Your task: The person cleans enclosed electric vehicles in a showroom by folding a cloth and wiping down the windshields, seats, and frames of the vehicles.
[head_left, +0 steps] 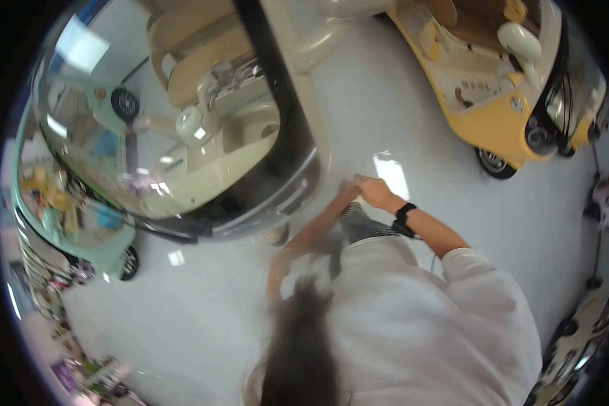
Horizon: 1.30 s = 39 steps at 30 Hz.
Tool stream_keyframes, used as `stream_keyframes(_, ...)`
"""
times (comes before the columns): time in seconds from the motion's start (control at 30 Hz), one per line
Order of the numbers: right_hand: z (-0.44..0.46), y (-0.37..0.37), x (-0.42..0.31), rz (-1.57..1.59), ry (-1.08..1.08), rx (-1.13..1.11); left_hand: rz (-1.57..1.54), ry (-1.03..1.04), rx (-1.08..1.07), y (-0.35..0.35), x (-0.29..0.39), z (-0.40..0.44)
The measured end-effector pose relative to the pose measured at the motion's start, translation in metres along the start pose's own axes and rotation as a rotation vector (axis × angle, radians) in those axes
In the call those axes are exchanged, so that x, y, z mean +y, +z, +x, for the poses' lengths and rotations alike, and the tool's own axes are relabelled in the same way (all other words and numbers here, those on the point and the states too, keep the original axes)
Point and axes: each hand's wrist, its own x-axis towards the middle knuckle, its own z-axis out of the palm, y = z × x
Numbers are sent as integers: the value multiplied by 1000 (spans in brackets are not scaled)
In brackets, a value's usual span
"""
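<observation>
My left hand (348, 188) and my right hand (375, 191) meet in front of my body, over the floor between two small vehicles. The left arm and hand are smeared by motion, so its fingers do not show clearly. The fingers of my right hand are bent and pressed together against the left; whatever is between them, if anything, is hidden. A black wristwatch (404, 220) is on my right wrist. Nearest to the hands, on the left, stands a cream vehicle with a large curved windshield (250, 203).
A yellow three-wheeler (487, 125) with a cream interior stands at the upper right. A mint-green vehicle (105, 243) is at the left, behind the windshield. More vehicles (575, 345) line the lower right edge. The glossy grey floor (413, 115) reflects ceiling lights.
</observation>
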Motion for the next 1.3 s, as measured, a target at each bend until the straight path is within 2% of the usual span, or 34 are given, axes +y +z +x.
stream_keyframes(0.07, 10, -23, 13, -52, 134, -127, 74, 73, 108, 15, 80, 1)
stream_keyframes(0.1, 22, -38, 11, -15, 66, -10, 274, 198, 118, 24, 135, -5)
stream_keyframes(0.13, 36, -54, 10, 17, -2, 106, 151, 61, 84, 7, 166, 1)
stream_keyframes(0.17, 55, -83, -3, 68, -2, 176, 178, 239, 87, -3, 207, 0)
stream_keyframes(0.2, 80, -103, -8, 150, -73, 270, 397, 372, 130, -14, 257, 1)
stream_keyframes(0.23, 104, -130, -24, 203, -112, 405, 529, 434, 280, -23, 302, 0)
stream_keyframes(0.27, 123, -173, -45, 254, -237, 549, 573, 394, 433, -2, 374, -27)
stream_keyframes(0.3, 141, -205, -64, 314, -231, 638, 554, 585, 502, -12, 413, -32)
stream_keyframes(0.33, 160, -237, -81, 419, -320, 762, 531, 709, 615, -41, 435, -33)
stream_keyframes(0.37, 168, -277, -102, 497, -221, 633, 589, 735, 857, -31, 473, -44)
stream_keyframes(0.43, 216, -302, -120, 605, -512, 869, 461, 881, 1009, -37, 519, -46)
stream_keyframes(0.53, 268, -304, -141, 374, -445, 705, 704, 922, 1149, -56, 542, -5)
stream_keyframes(0.6, 297, -261, -137, 287, -534, 806, 1253, 522, 1338, -3, 542, 32)
stream_keyframes(0.63, 296, -243, -132, 279, -552, 828, 1387, 627, 1454, -8, 523, 59)
stream_keyframes(0.73, 265, -183, -123, 300, -580, 867, 1240, 448, 1318, 23, 491, 62)
stream_keyframes(0.8, 227, -139, -109, 295, -490, 799, 1438, 652, 1382, -5, 416, 80)
stream_keyframes(0.87, 190, -89, -95, 205, -427, 753, 1414, 618, 1203, 22, 365, 82)
stream_keyframes(0.9, 169, -66, -90, 118, -389, 770, 1382, 526, 1145, 48, 341, 80)
stream_keyframes(1.0, 110, 2, -78, 169, -329, 441, 1179, 364, 970, 113, 251, 72)
stream_keyframes(1.03, 84, 21, -69, 95, -337, 365, 1125, 304, 939, 125, 209, 66)
stream_keyframes(1.07, 62, 48, -56, 62, -337, 310, 1072, 242, 911, 137, 168, 60)
stream_keyframes(1.1, 36, 76, -42, 68, -341, 404, 1116, 44, 777, 161, 160, 43)
stream_keyframes(1.13, 25, 132, -18, 53, -249, 129, 1330, 181, 776, 125, 59, 56)
stream_keyframes(1.17, -14, 130, -3, 10, -233, 30, 1139, 45, 661, 159, 67, 19)
stream_keyframes(1.2, -52, 125, 12, -35, -221, -71, 1075, 166, 694, 158, 25, 8)
stream_keyframes(1.23, -78, 168, 42, 47, -225, -102, 1142, 71, 719, 165, 0, -4)
stream_keyframes(1.27, -119, 149, 39, -15, -119, -199, 1012, 7, 748, 179, -19, -22)
stream_keyframes(1.3, -149, 168, 53, -52, -113, -184, 1093, 103, 721, 185, -46, -36)
